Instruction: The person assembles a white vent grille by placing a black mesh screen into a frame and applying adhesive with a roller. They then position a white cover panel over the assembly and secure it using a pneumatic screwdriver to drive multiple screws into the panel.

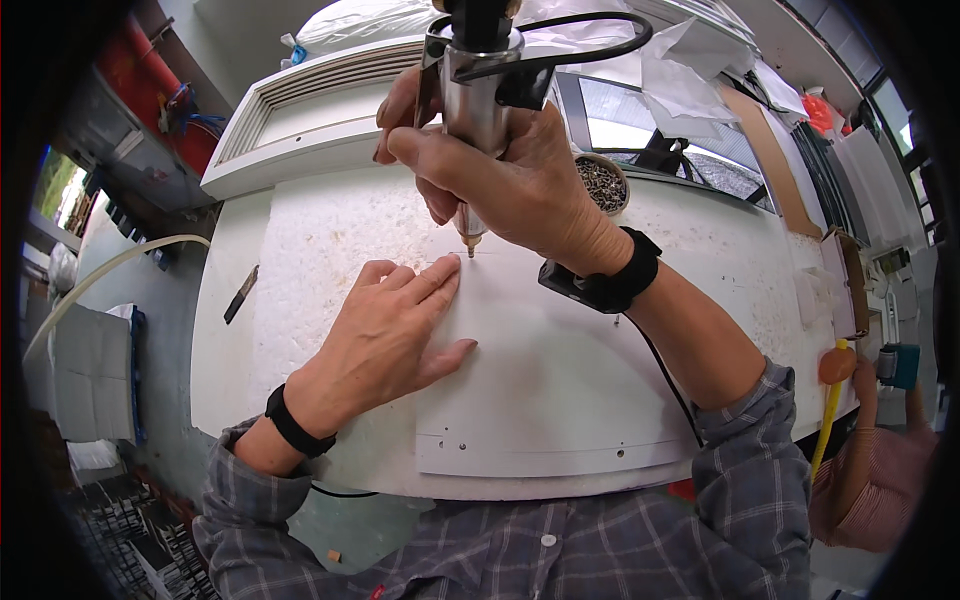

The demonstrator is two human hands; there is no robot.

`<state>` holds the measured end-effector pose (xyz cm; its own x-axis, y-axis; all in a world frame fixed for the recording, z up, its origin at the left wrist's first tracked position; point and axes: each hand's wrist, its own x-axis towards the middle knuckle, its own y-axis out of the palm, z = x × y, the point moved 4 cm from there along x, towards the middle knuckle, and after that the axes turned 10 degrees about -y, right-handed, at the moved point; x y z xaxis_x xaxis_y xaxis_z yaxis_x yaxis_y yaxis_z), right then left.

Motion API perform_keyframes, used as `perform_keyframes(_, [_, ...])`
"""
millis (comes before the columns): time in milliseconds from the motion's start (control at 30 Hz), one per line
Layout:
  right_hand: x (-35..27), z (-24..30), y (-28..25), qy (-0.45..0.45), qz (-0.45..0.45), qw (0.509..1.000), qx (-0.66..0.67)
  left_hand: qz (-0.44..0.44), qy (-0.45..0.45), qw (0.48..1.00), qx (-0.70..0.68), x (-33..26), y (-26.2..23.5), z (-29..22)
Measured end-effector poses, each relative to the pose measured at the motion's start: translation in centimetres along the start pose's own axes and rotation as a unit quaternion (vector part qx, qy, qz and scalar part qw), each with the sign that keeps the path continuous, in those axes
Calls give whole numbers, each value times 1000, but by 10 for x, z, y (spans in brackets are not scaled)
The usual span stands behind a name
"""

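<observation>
My right hand [530, 190] is wrapped round a silver power screwdriver [478, 110], held upright with its tip down on the white panel [560, 400]. A screw [471, 252] seems to stand at the tip, near the panel's far left corner. Just left of that tip, my left hand [385, 335] lies flat with fingers outstretched, its fingertips at the panel's edge and its thumb on the surface. Small holes or screws [462, 446] show along the panel's near side. Beyond my right wrist stands a round tub [626, 200] filled with small screws [600, 184].
A utility knife [241, 294] lies at the table's left. Behind are a white louvred frame [320, 140] and a dark-edged glass pane [690, 140]. A black cable [655, 355] crosses the right side. A co-worker's arm [862, 440] is at the right edge, near a yellow-handled mallet [836, 365].
</observation>
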<state>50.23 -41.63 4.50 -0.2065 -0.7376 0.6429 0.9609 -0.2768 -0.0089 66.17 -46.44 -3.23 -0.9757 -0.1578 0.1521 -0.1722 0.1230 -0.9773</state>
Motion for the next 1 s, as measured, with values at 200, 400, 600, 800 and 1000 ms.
perform_keyframes(200, [-2,93,-44,-57,-128,990,3,-13,-35,999,33,0,0,-17])
perform_keyframes(400, [-73,125,-119,-123,-175,973,-84,-29,14,987,-158,50,3,-76])
perform_keyframes(600, [-123,135,-151,-69,-201,974,-74,2,40,980,-195,90,22,-115])
perform_keyframes(800, [-133,137,-160,-152,-176,971,-65,20,55,989,-136,100,35,-122])
perform_keyframes(1000, [-118,139,-157,-68,-215,974,6,88,-143,887,-429,98,39,-96])
